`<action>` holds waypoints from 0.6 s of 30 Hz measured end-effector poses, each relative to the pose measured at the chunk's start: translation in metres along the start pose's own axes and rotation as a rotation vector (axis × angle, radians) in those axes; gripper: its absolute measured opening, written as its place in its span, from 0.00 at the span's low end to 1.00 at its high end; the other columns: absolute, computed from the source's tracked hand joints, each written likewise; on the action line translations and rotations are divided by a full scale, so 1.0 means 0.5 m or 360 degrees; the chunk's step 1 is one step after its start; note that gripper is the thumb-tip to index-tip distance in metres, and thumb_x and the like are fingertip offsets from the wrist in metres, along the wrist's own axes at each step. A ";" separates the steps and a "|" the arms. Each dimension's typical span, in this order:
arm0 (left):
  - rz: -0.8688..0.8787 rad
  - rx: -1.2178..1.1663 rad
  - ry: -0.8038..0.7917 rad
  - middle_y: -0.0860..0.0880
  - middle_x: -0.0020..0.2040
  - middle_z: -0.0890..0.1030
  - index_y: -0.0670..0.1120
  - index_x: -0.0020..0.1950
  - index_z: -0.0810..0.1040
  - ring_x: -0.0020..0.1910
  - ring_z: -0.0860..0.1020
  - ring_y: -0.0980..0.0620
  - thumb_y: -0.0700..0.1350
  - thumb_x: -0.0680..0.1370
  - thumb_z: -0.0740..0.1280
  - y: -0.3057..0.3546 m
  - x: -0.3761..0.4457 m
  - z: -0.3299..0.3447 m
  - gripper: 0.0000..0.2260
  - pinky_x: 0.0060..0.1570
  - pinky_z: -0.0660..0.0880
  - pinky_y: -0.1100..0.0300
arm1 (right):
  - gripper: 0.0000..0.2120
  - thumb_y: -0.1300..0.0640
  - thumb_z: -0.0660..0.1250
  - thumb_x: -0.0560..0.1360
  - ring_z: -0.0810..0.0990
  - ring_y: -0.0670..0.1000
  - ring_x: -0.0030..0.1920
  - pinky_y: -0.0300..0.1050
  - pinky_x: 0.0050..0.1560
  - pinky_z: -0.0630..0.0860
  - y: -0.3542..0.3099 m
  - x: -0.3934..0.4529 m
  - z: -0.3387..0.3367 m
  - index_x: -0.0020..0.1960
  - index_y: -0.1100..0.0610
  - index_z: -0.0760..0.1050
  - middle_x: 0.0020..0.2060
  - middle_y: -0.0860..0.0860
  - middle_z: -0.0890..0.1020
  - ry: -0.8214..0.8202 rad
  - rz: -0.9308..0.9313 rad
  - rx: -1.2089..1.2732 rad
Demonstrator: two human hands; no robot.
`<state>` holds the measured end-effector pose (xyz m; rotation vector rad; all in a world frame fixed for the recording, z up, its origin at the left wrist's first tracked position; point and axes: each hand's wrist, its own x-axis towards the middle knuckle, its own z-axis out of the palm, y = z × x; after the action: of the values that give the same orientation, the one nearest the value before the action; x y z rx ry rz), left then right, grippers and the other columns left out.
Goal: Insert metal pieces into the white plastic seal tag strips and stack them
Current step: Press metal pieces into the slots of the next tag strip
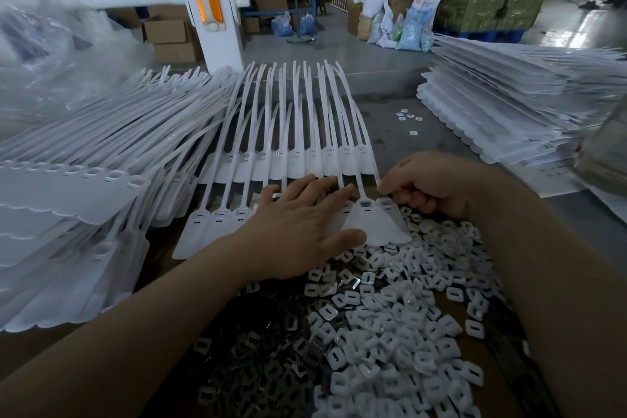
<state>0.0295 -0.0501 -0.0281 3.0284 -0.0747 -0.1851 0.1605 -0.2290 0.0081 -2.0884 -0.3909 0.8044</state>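
Observation:
A white strip of seal tags [217, 224] lies across the table in front of me, its long tails fanning away. My left hand [298, 231] rests flat on its middle tags with fingers spread and straight. At the strip's right end my right hand [431, 185] has its fingers curled over the last tag [383, 224], pinching something small that I cannot make out. Below both hands lies a heap of small white square caps [400, 326], and dark metal pieces [268, 360] lie at the lower left of that heap.
A second strip [291, 159] lies behind the first. Tall stacks of strips stand at the left [68, 200] and the far right [529, 102]. A few loose caps [409, 117] lie on the grey table. A white post [210, 7] rises behind.

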 end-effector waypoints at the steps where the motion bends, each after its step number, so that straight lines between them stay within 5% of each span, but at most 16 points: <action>1: -0.0002 -0.0003 -0.0003 0.60 0.80 0.43 0.64 0.78 0.40 0.78 0.40 0.57 0.76 0.69 0.36 0.000 0.000 -0.001 0.39 0.74 0.44 0.37 | 0.14 0.61 0.69 0.75 0.62 0.45 0.22 0.36 0.20 0.58 0.000 0.000 0.000 0.31 0.57 0.71 0.23 0.49 0.71 -0.0002 -0.0001 0.0009; 18: -0.0013 -0.0024 0.0010 0.60 0.80 0.44 0.65 0.77 0.40 0.78 0.40 0.57 0.77 0.68 0.36 0.002 0.003 0.001 0.39 0.74 0.44 0.36 | 0.18 0.59 0.71 0.74 0.62 0.45 0.21 0.36 0.20 0.57 0.010 0.003 -0.022 0.26 0.56 0.73 0.22 0.49 0.71 -0.0036 0.0031 -0.0084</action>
<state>0.0307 -0.0512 -0.0288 3.0146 -0.0602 -0.1758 0.1687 -0.2379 0.0083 -2.1369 -0.4085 0.8382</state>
